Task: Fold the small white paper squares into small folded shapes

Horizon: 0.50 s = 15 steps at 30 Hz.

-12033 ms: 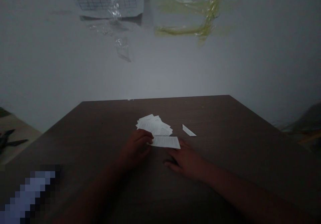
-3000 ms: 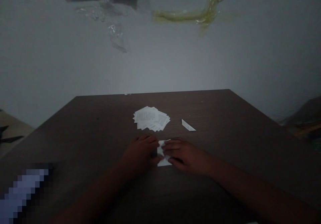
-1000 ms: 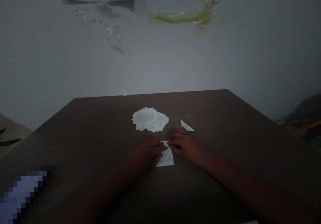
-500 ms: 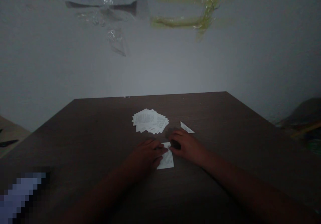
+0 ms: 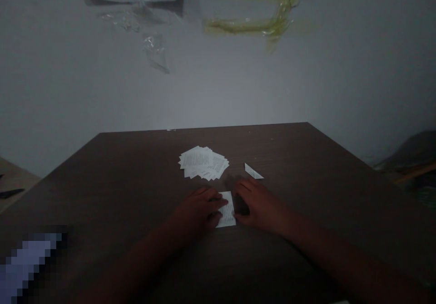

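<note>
A small printed paper square [image 5: 227, 213] lies flat on the brown table, with its left part hidden under my left hand [image 5: 200, 206]. That hand rests on the sheet with index finger and thumb stretched out and apart. At the sheet's right edge is my right hand [image 5: 255, 202], its thumb at the lower right corner and its fingers curved but apart from the thumb. Behind my hands sits a spread pile of similar printed paper pieces [image 5: 203, 162]. A folded paper piece [image 5: 253, 171] lies on its own just beyond my right hand.
The brown table [image 5: 136, 159] reaches back to a grey wall [image 5: 218, 86] with tape and papers on it. A pixelated object [image 5: 29, 263] lies at the lower left. Beyond the left edge, a dark object [image 5: 12, 193] rests on a lighter surface.
My right hand has drawn back slightly to the right, and its thumb has moved from the sheet's top to its lower right edge. My left hand stays on the sheet.
</note>
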{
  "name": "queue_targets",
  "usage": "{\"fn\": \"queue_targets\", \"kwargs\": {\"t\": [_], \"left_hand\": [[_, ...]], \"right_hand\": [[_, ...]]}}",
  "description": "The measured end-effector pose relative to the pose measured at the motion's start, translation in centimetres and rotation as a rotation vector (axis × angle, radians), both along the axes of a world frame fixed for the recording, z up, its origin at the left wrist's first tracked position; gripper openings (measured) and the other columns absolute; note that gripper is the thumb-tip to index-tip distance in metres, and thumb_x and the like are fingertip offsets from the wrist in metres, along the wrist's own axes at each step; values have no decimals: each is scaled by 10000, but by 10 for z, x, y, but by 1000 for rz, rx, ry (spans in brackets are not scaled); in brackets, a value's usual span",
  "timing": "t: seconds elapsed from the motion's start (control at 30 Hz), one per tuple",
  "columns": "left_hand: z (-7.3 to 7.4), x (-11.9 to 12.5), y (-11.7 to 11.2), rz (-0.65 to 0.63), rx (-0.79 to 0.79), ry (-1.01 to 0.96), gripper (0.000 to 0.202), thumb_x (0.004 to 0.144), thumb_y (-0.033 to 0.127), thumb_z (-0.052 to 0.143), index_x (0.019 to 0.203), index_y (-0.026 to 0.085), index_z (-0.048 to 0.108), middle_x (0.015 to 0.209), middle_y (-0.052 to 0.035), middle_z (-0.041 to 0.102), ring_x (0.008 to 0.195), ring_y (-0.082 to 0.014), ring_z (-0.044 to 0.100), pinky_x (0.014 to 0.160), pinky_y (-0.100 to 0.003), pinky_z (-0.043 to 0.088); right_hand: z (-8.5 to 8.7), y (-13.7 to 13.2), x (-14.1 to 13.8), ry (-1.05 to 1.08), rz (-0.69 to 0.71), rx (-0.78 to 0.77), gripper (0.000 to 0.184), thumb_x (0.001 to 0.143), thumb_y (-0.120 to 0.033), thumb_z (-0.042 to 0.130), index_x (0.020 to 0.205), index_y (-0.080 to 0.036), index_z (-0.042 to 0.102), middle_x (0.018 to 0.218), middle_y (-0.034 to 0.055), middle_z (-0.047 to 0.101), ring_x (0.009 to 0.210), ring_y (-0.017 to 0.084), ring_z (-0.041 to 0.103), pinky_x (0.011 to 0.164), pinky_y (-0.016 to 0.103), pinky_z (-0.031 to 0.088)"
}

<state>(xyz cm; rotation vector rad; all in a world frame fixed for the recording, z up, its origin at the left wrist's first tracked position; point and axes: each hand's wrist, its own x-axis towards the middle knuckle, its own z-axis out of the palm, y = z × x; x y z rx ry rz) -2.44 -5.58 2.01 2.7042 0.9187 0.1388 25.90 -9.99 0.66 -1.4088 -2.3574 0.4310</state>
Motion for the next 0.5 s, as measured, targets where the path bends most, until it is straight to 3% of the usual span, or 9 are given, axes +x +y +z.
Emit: {"fn": "queue_targets", "kwargs": {"t": [0.3,0.5], "left_hand": [[-2,-2,1,3,-24,-20,447,1140,250,869,1578,322,921,1536,-101,911,1430,-379,846,1329,-524,652],[-1,-1,4,10,-64,-1,464,1213,163,693,1595,295,921,1538,-110,907,1451,-359,830,1311,-514,639]], "right_hand": [[-4,-2,5,37,20,9,385,933,-259,1000,1247,-273,779,1357,123,804,1295,394,755,1103,586,685],[-8,7,1,54,-41,17,267,988,-241,974,1128,-282,751,1275,107,808,1228,368,773,1061,543,682]]}}
